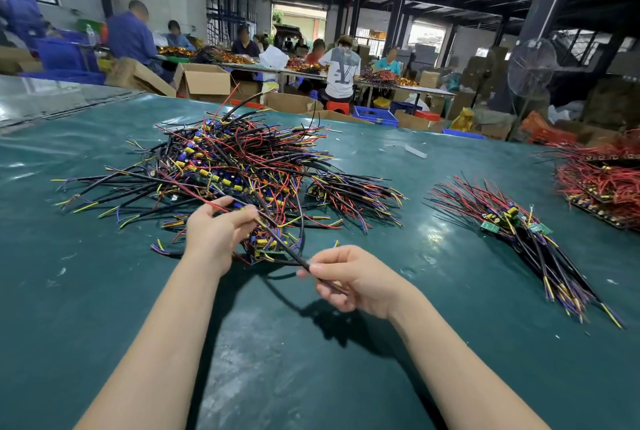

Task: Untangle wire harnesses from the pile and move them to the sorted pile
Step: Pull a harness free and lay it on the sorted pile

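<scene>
On the table, the right hand is pinching one harness by its black cable while the left hand is clamping wires beside it, seemingly teasing it from the tangled pile mid-table, the sorted pile lying toward the right edge.

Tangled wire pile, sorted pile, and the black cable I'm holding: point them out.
tangled wire pile (235,159), head view, middle of the heap
sorted pile (512,221), head view, circuit-board end
black cable (287,249), head view, bare stretch of sheath

2 bare forearms, bare left grip, bare right grip, short plain fingernails
</scene>
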`<action>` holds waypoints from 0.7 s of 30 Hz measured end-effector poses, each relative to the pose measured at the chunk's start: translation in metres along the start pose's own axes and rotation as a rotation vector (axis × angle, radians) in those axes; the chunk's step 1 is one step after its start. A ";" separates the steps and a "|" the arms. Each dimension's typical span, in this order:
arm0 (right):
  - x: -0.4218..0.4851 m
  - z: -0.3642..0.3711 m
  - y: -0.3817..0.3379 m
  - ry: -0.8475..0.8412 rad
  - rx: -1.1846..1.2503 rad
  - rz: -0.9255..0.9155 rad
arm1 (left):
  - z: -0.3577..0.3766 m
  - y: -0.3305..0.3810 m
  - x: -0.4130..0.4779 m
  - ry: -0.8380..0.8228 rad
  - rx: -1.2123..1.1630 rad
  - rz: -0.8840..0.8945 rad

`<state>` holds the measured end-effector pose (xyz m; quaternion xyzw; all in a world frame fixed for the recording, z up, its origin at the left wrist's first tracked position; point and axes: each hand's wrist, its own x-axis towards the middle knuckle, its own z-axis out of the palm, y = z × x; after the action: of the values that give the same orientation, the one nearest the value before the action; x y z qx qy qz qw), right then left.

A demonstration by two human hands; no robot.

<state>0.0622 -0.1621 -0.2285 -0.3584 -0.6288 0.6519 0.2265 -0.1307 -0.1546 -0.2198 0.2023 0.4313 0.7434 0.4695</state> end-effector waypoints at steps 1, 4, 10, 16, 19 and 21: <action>-0.001 -0.004 0.001 -0.013 0.020 0.045 | -0.003 0.003 0.003 0.016 -0.041 0.002; 0.000 -0.011 0.002 -0.068 0.182 0.089 | -0.009 0.010 0.006 0.028 -0.140 0.011; 0.001 -0.008 0.000 -0.054 0.419 0.173 | -0.006 0.007 0.006 0.051 -0.135 0.047; 0.002 -0.004 -0.003 -0.001 0.375 0.223 | -0.008 0.006 0.008 0.061 -0.081 0.072; 0.002 0.000 -0.002 0.012 0.242 0.184 | -0.010 0.007 0.009 0.085 -0.062 0.075; 0.002 0.004 -0.002 0.007 0.134 0.105 | -0.012 0.008 0.009 0.090 -0.036 0.067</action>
<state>0.0579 -0.1631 -0.2270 -0.3771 -0.5633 0.7022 0.2176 -0.1478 -0.1535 -0.2210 0.1744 0.4316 0.7748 0.4279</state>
